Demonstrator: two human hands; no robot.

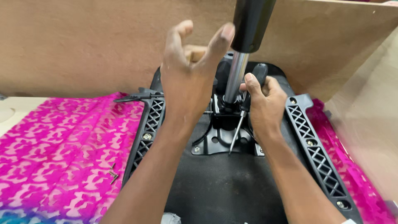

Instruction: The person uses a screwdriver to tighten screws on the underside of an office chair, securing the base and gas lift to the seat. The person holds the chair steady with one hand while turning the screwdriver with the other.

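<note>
At the left of the frame lies a pink patterned cloth (54,145) with a soft camouflage-like print, and a small bent metal key (113,176) rests on it near the lower middle-left. Just right of it runs the left armrest bracket (147,132), hard black plastic with a lattice of openings, fixed to the black fabric underside of a chair seat (224,186). The left hand (186,79) is raised in the upper middle, fingers spread and curled, holding nothing, its fingertips just beside the gas cylinder (238,70). That cylinder stands upright, its long axis nearly vertical, a shiny steel rod under a matte black sleeve, rising from the black metal plate (219,139). The right hand (265,108) is clenched around a screwdriver (242,116), its tip pointing down at the plate, closer to the plate than the left hand. Right again sits the second armrest bracket (317,153).
</note>
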